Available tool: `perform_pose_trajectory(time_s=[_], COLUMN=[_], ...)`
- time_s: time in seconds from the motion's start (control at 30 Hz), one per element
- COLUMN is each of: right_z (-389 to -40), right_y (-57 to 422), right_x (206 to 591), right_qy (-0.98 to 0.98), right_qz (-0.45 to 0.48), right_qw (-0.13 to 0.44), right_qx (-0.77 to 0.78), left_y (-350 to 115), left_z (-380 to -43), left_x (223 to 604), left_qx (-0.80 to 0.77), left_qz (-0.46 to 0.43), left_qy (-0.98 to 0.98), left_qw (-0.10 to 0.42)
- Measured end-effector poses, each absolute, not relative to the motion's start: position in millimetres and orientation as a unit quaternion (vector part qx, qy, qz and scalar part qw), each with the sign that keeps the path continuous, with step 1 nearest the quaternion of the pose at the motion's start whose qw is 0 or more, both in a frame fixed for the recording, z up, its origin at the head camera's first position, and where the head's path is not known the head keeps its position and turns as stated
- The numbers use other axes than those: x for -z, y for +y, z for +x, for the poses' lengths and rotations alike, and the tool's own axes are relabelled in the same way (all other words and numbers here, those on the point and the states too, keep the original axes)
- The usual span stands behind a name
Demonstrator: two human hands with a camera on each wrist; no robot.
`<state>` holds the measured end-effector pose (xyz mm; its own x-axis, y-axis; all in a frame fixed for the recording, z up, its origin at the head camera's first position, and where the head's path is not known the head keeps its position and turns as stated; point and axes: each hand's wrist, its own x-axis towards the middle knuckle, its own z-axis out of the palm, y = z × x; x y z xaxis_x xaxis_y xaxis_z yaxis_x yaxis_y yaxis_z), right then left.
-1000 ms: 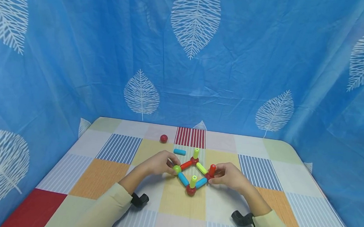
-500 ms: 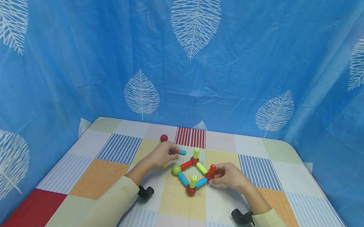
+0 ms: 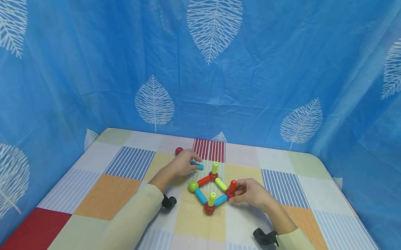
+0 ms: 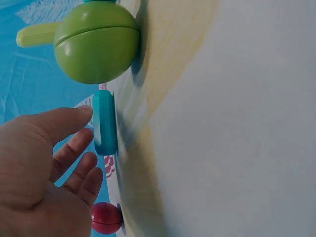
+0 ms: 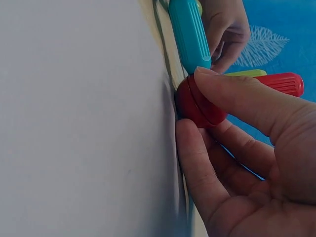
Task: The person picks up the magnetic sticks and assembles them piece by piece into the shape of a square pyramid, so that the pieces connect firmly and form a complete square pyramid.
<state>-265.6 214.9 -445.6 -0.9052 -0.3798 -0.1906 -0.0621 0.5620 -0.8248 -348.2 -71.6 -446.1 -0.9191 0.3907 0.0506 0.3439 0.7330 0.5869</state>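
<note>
A flat diamond of coloured rods and balls lies mid-table, with a green ball (image 3: 193,186) at its left corner and red balls at the others. Yellow-green rods (image 3: 215,167) stand up at the back and front corners, and a red rod (image 3: 233,186) at the right one. My right hand (image 3: 253,192) pinches the right corner's red ball (image 5: 197,101) between thumb and fingers. Behind the diamond, my left hand (image 3: 182,163) hovers over a loose blue rod (image 4: 104,122), thumb tip close beside it and fingers spread; it partly covers the rod in the head view.
A loose red ball (image 3: 179,150) sits at the back, just beyond the left hand. The table (image 3: 135,229) has a patchwork cloth. Blue curtains (image 3: 203,86) with white leaves rise behind and at both sides. A black wrist mount (image 3: 264,237) is under each forearm.
My left hand has let go of the green ball and moved back to the loose blue rod. My right hand keeps its hold on the red ball.
</note>
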Motion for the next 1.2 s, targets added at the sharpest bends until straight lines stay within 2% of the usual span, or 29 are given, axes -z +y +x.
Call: perform_pose_trajectory(time_s=[0.6,0.83,1.2], right_z=[-267,-267,-268], right_y=[216,216,218], right_x=[447,447,447], right_qy=[0.862,0.858,0.857], right_qz=[-0.122,-0.125,-0.125], right_qw=[0.182,0.189,0.191], right_qx=[0.456,0.460,0.461], left_y=[-62,-61,-71], left_z=[-356,-353,-342], left_x=[453,451,448], left_qx=[-0.269,-0.278,-0.372], left_qz=[0.205,0.193,0.208], left_qy=[0.938,0.938,0.904], left_qw=[0.080,0.078,0.045])
